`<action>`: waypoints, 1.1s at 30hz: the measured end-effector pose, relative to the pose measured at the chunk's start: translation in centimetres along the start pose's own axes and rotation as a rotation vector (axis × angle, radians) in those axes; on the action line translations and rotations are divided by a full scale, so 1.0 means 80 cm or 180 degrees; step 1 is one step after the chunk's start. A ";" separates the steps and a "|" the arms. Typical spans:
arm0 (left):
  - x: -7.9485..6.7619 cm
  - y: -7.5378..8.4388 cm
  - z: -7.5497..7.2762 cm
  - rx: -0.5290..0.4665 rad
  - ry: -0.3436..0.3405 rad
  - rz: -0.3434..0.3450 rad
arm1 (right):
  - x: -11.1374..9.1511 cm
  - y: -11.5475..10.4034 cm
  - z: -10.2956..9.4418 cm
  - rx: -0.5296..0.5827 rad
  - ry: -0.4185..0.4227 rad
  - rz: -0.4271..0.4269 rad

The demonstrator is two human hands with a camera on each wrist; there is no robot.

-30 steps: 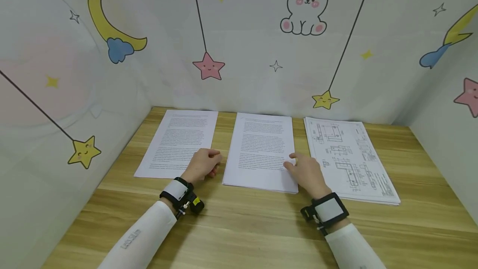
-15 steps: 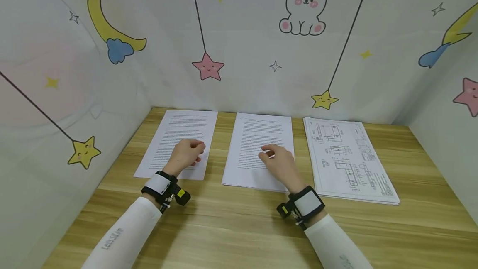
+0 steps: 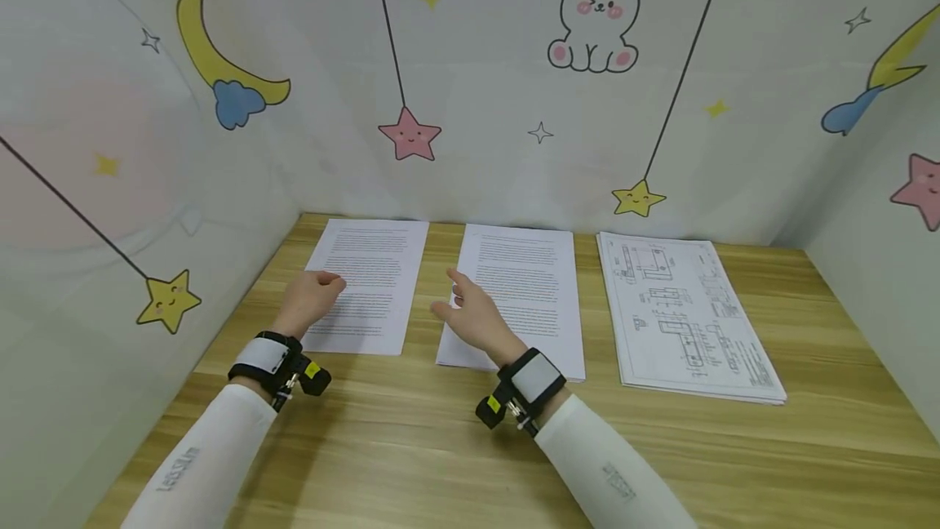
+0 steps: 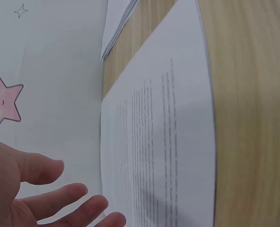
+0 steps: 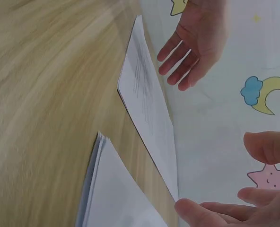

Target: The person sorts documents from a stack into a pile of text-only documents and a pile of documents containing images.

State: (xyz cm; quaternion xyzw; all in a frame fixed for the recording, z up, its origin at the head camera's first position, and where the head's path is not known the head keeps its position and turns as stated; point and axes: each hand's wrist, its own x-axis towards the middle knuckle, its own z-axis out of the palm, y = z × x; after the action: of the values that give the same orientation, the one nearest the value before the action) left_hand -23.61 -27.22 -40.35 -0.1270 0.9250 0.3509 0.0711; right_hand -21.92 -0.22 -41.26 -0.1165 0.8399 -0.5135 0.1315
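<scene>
Over the left edge of the left stack of printed text sheets [image 3: 374, 268] hovers my left hand [image 3: 308, 300]. In the left wrist view its fingers [image 4: 90, 210] are loosely bent and apart, with nothing between them. My right hand [image 3: 477, 318] is above the left part of the middle stack of printed text sheets [image 3: 532, 284], its thumb and fingers spread. The right wrist view shows the right hand [image 5: 253, 203] holding nothing and the left hand [image 5: 199, 38] above the left stack. Both hands look apart from the paper.
A stack of sheets with technical drawings [image 3: 690, 317] lies at the right of the wooden table [image 3: 411, 447]. The stacks stand in a row with bare wood between them. A white wall [image 3: 499, 162] with cartoon stars, a moon and a rabbit closes off the back and sides.
Both hands have moved left: my left hand from the gap between the left and middle stacks to the left stack's left edge, my right across the middle stack. The stacks look unmoved.
</scene>
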 end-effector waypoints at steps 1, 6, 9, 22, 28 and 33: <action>0.001 -0.005 -0.003 -0.0006 -0.0024 -0.0051 | 0.003 -0.001 0.005 0.0091 -0.0068 0.0038; 0.005 -0.031 -0.015 0.0185 -0.0148 -0.0201 | 0.014 -0.001 0.032 0.0456 -0.0300 0.0127; 0.008 -0.045 -0.020 0.0316 -0.0145 -0.0278 | 0.018 -0.003 0.047 0.0660 -0.0330 0.0223; 0.014 -0.059 -0.025 0.0513 -0.0044 -0.0413 | 0.028 -0.010 0.089 0.1149 0.0030 0.0429; 0.016 -0.062 -0.015 0.0690 0.0068 -0.0331 | 0.026 -0.018 0.099 0.1566 0.0323 0.0680; 0.012 -0.060 -0.006 0.0896 0.0213 -0.0142 | 0.025 -0.026 0.101 0.1887 0.0617 0.0880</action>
State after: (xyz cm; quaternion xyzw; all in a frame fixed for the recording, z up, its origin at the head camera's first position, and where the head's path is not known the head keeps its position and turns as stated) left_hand -23.22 -31.18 -43.23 -0.1479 0.9639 0.2116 0.0650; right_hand -20.89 -8.54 -43.19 0.0911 0.6705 -0.7213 0.1476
